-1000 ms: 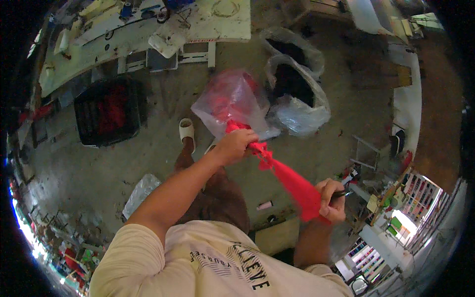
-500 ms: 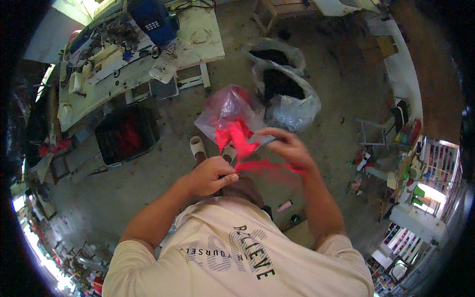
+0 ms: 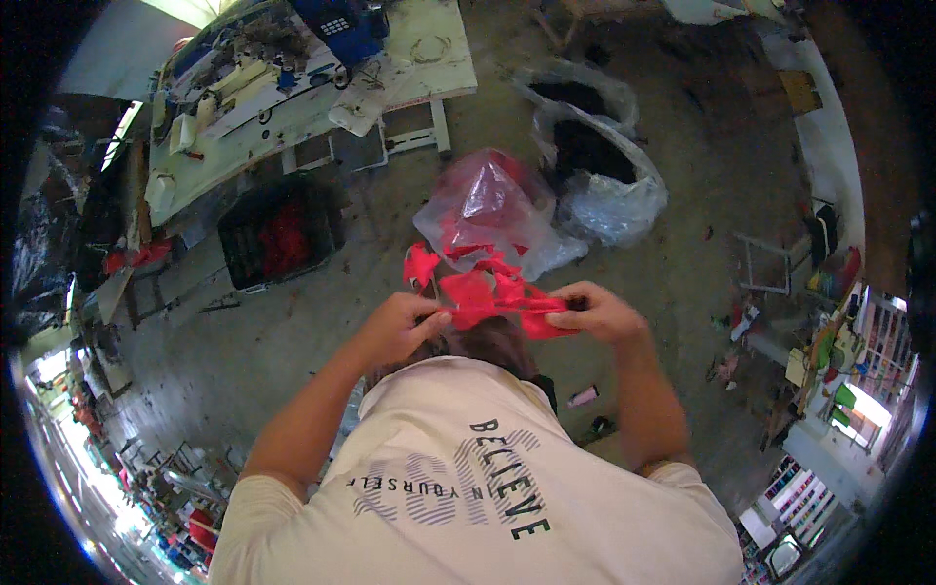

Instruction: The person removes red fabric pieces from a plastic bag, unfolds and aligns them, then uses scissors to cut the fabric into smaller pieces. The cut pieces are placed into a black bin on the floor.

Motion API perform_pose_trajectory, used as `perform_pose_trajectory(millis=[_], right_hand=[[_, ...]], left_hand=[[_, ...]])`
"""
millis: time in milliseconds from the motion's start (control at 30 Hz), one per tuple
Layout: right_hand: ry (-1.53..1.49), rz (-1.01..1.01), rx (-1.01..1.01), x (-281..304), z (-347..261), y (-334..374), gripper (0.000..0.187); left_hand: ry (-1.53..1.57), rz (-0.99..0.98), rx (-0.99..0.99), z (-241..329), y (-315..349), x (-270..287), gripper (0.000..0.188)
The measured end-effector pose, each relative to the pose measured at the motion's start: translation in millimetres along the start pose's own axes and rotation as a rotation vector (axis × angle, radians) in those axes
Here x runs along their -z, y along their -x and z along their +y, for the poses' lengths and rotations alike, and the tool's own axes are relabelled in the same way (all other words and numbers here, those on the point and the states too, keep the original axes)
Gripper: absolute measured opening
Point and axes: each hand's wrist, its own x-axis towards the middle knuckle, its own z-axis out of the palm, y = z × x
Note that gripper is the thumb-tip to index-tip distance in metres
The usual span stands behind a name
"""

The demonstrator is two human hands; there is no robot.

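Bright red fabric pieces (image 3: 471,295) are stretched between my two hands, in front of my body. My left hand (image 3: 398,328) pinches the near left part of the fabric. On the other side, my right hand (image 3: 600,312) grips the right end between thumb and fingers. Whether it also has a tool in it cannot be seen. Just beyond the fabric, a clear plastic bag (image 3: 483,200) with red material inside rests on the floor.
Clear plastic bags (image 3: 614,207) of black material stand behind to the right. A worktable (image 3: 434,78) with a blue machine (image 3: 341,29) is at far left, above a black bin (image 3: 234,239) holding red pieces. A metal frame (image 3: 765,263) stands at right.
My right hand has come down and taken hold of the fabric's end; the grey object seen at its fingers no longer shows. The fabric, which was swinging and blurred, is now spread between both hands.
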Motion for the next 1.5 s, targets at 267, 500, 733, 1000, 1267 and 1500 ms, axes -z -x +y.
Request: perform_pose_trajectory(millis=[267, 500, 733, 1000, 1267, 1500], right_hand=[[0.105, 0.336, 0.192, -22, -116, 101, 0.038], [0.003, 0.438, 0.387, -71, -190, 114, 0.037], [0.909, 0.380, 0.214, -101, -216, 66, 0.026], [0.735, 0.161, 0.293, -56, -154, 16, 0.034], [0.523, 0.408, 0.257, -29, 73, -137, 0.037], [0.594, 0.443, -0.389, 6, 81, 15, 0.028]], left_hand=[[0.263, -0.076, -0.224, 53, -105, 0, 0.028], [0.489, -0.064, -0.271, 98, -117, 27, 0.018], [-0.092, 0.116, -0.609, 102, -92, 37, 0.057], [0.668, -0.219, -0.280, 115, -44, 76, 0.024], [0.590, -0.219, -0.407, 88, -1, 113, 0.033], [-0.003, -0.412, -0.334, 86, 20, 122, 0.025]])
